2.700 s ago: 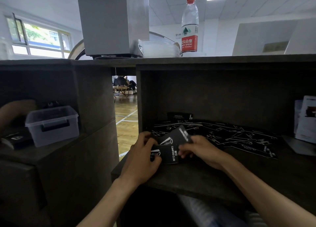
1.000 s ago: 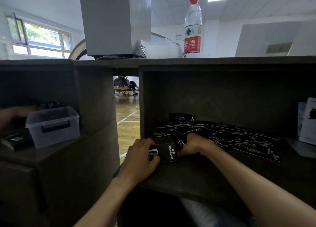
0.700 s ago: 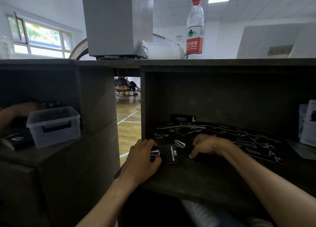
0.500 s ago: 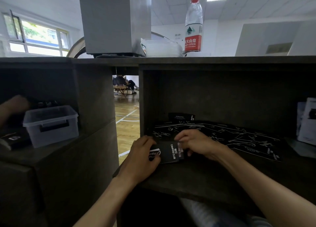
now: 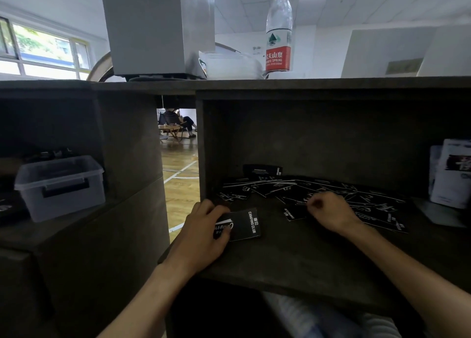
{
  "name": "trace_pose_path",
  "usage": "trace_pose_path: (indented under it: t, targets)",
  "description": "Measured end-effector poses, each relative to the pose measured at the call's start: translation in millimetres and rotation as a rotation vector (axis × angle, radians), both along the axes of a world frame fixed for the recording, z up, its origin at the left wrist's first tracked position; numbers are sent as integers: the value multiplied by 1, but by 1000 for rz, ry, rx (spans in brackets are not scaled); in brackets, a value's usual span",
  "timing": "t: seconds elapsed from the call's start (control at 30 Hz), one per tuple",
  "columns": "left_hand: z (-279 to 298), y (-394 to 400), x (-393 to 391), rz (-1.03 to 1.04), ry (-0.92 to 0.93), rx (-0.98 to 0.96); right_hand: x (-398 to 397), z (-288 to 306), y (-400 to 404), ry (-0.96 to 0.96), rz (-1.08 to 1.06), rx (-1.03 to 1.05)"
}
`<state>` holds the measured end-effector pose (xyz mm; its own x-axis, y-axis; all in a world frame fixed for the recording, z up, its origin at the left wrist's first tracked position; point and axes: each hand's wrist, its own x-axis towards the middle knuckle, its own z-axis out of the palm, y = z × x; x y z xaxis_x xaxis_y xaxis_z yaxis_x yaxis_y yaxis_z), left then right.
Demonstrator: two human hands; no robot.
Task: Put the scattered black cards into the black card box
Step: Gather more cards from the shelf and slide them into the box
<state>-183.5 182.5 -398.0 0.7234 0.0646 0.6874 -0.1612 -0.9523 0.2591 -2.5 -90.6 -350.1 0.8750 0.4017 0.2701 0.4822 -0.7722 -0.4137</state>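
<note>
Head view looks into a dark wooden shelf (image 5: 293, 258); the left hand (image 5: 204, 232) lies at the front left part of the shelf board, and its thumb and fingers are curled around a black box (image 5: 240, 224) with the words CAMPING CLUB in white; the box lies flat on the board, and I cannot tell if it is open. The right hand (image 5: 330, 211) is to the right of the box and a little deeper in the shelf, apart from it; its fingers are curled downward on the near edge of the cards (image 5: 318, 192), and I cannot tell if they really pinch one card; one single card (image 5: 293, 214) lies just beside this hand, between it and the box. The other black cards are spread in a loose overlapping layer behind the box, toward the back wall of the shelf and to the right; one dark card or small pack (image 5: 262, 170) leans at the back wall. White leaflets (image 5: 451, 172) stand at the right end of the shelf. To the left of the shelf, in a lower niche, stands a clear plastic bin (image 5: 60, 186) with a lid. On top of the shelf stand a water bottle (image 5: 278, 31) with a red label and a grey block (image 5: 158, 29).
</note>
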Motion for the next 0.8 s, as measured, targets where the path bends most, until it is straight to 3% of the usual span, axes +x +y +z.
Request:
trace_pose_path:
  t: [0.1,0.17,0.3,0.4,0.53,0.63,0.7,0.8]
  targets:
    - [-1,0,0,-8,-18,0,-2,-18,-11,-80,109,-249]
    - [-1,-1,0,-5,-19,-3,-12,-25,-10,-119,179,-308]
    - [0,-1,-1,3,7,2,-34,-24,-2,-118,254,-288]
    - [0,-1,-1,9,13,-1,-60,-18,1,-63,305,-156]
    - [0,-2,-1,-2,22,-7,-91,-14,-9,-22,84,29]
    - [3,-4,0,-10,44,10,-103,-12,-9,-82,-146,-172]
    - [6,-8,1,-39,97,31,-102,-9,-6,44,-218,-263]
    - [12,-20,4,-67,163,55,-90,3,-11,226,-164,-232]
